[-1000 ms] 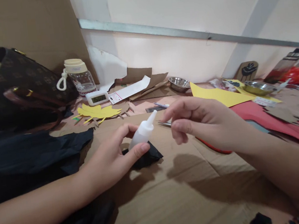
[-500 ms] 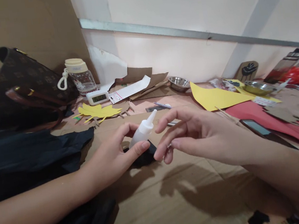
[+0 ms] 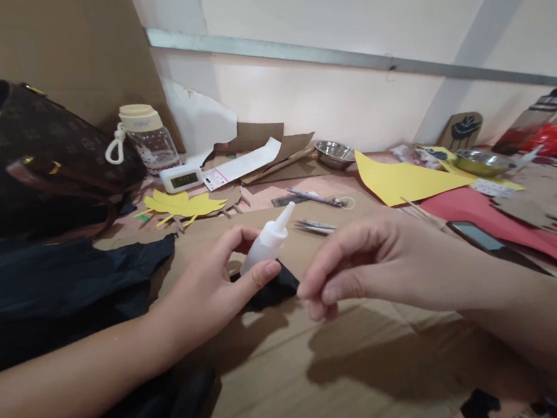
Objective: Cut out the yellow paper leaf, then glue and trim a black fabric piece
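My left hand [image 3: 216, 283] is wrapped round a white squeeze bottle [image 3: 263, 247] with a pointed nozzle, which leans to the right. A black piece [image 3: 274, 286] of cloth or paper shows below the thumb, partly hidden; I cannot tell whether the hand grips it too. To the right, apart from the bottle, my right hand [image 3: 365, 266] hovers over the cardboard sheet [image 3: 278, 383] with thumb and fingers drawn together. What they hold, if anything, is too small to make out. Tweezers [image 3: 313, 226] and a pen [image 3: 315, 197] lie beyond the hands.
Black fabric [image 3: 57, 294] covers the left side, beside a brown handbag [image 3: 50, 148]. Behind stand a drink bottle [image 3: 147, 140], a digital clock [image 3: 182, 178] and a metal bowl [image 3: 335, 154]. Yellow paper [image 3: 406, 178], red paper [image 3: 506, 223] and a phone [image 3: 477, 236] lie right.
My right hand has moved slightly right and down, away from the nozzle, and its fingers have drawn together. The tweezers have come into sight. My left hand and the squeeze bottle are nearly still.
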`<action>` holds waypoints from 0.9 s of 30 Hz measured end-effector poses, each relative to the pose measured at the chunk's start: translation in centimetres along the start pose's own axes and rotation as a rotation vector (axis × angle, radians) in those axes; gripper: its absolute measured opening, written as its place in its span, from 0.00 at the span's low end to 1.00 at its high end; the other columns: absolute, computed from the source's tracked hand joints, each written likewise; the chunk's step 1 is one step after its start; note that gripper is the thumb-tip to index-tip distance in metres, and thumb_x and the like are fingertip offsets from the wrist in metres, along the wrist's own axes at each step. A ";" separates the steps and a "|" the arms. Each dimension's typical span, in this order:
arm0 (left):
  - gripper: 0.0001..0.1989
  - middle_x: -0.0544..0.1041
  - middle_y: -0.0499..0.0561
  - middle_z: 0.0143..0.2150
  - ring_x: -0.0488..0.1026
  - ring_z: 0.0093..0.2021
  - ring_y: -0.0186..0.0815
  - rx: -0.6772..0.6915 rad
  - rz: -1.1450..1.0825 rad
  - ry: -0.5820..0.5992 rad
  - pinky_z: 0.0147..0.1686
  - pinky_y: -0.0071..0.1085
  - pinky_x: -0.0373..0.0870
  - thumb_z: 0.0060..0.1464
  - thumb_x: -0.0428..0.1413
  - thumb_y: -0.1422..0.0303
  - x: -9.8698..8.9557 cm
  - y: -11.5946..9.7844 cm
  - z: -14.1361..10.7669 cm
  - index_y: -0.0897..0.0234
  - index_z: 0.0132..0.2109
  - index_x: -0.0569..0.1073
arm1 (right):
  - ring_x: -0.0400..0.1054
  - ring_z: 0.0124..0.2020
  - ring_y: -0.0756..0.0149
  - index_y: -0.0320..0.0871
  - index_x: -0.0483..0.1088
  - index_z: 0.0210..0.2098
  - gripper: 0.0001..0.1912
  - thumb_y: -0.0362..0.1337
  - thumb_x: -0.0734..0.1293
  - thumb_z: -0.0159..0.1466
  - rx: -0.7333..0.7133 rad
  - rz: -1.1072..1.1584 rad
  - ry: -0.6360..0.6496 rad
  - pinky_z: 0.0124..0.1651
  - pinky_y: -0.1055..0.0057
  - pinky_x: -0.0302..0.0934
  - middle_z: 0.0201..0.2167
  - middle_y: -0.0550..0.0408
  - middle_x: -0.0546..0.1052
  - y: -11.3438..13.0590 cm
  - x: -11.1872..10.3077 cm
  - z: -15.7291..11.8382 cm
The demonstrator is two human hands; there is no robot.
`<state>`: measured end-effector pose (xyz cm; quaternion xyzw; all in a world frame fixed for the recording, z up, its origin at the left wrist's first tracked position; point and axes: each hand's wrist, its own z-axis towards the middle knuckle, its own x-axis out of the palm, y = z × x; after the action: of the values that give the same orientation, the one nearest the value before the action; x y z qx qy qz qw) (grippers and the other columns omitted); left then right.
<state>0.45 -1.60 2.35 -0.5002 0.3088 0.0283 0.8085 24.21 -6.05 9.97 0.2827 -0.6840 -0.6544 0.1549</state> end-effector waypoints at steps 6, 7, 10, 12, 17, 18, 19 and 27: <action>0.18 0.81 0.50 0.47 0.78 0.48 0.42 0.045 -0.047 -0.022 0.45 0.36 0.75 0.65 0.59 0.50 0.0 0.2 -0.2 0.58 0.50 0.75 | 0.81 0.45 0.65 0.42 0.84 0.41 0.10 0.30 0.69 0.71 0.012 -0.387 0.500 0.50 0.75 0.72 0.42 0.52 0.87 2.0 1.5 -2.6; 0.17 0.81 0.51 0.48 0.78 0.49 0.43 0.052 -0.067 -0.032 0.47 0.37 0.75 0.65 0.60 0.51 0.0 0.1 -0.2 0.58 0.51 0.75 | 0.81 0.46 0.65 0.43 0.84 0.41 0.11 0.29 0.67 0.72 -0.019 -0.455 0.490 0.52 0.75 0.71 0.43 0.53 0.87 2.2 1.1 -2.6; 0.18 0.82 0.53 0.50 0.78 0.52 0.45 0.032 -0.165 -0.049 0.48 0.38 0.76 0.64 0.62 0.52 -0.1 0.2 0.0 0.57 0.52 0.75 | 0.78 0.31 0.71 0.46 0.82 0.41 0.10 0.29 0.68 0.69 -0.110 -0.583 0.106 0.35 0.79 0.69 0.31 0.60 0.84 1.8 -1.0 -1.4; 0.19 0.81 0.55 0.54 0.77 0.55 0.47 0.040 -0.201 -0.043 0.48 0.40 0.77 0.63 0.63 0.52 -0.1 0.2 0.2 0.57 0.54 0.75 | 0.79 0.41 0.66 0.47 0.79 0.49 0.13 0.28 0.69 0.67 -0.259 -0.604 -0.092 0.42 0.73 0.72 0.41 0.56 0.84 0.6 -2.4 0.2; 0.16 0.78 0.54 0.56 0.75 0.56 0.47 0.164 -0.105 -0.061 0.58 0.48 0.73 0.62 0.65 0.54 0.0 0.1 0.6 0.55 0.52 0.77 | 0.75 0.58 0.56 0.48 0.66 0.68 0.30 0.37 0.74 0.68 -0.374 -0.449 -0.129 0.60 0.57 0.72 0.68 0.45 0.72 -4.2 -1.9 3.3; 0.15 0.78 0.54 0.54 0.75 0.55 0.47 0.169 -0.085 -0.067 0.58 0.49 0.72 0.62 0.65 0.54 0.1 -0.1 0.6 0.55 0.51 0.78 | 0.73 0.61 0.56 0.48 0.65 0.69 0.31 0.38 0.74 0.69 -0.408 -0.394 -0.084 0.64 0.57 0.70 0.69 0.46 0.71 -5.0 -1.3 3.6; 0.15 0.79 0.53 0.52 0.75 0.54 0.47 0.166 -0.065 -0.066 0.58 0.49 0.72 0.61 0.66 0.53 0.1 -0.3 0.6 0.55 0.50 0.78 | 0.72 0.63 0.56 0.48 0.64 0.69 0.31 0.39 0.74 0.70 -0.433 -0.349 -0.063 0.66 0.57 0.68 0.69 0.47 0.71 -5.7 -0.8 3.9; 0.20 0.78 0.54 0.50 0.76 0.48 0.45 0.175 0.160 -0.152 0.49 0.42 0.75 0.63 0.62 0.56 -0.1 0.3 0.3 0.59 0.56 0.72 | 0.74 0.57 0.60 0.48 0.72 0.59 0.17 0.39 0.71 0.72 -0.399 -0.184 -0.218 0.60 0.61 0.69 0.61 0.51 0.76 -6.0 -1.0 4.2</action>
<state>0.41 -1.12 2.28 -0.3981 0.2866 0.1035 0.8653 23.63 -1.95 3.84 0.2354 -0.5252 -0.8145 0.0729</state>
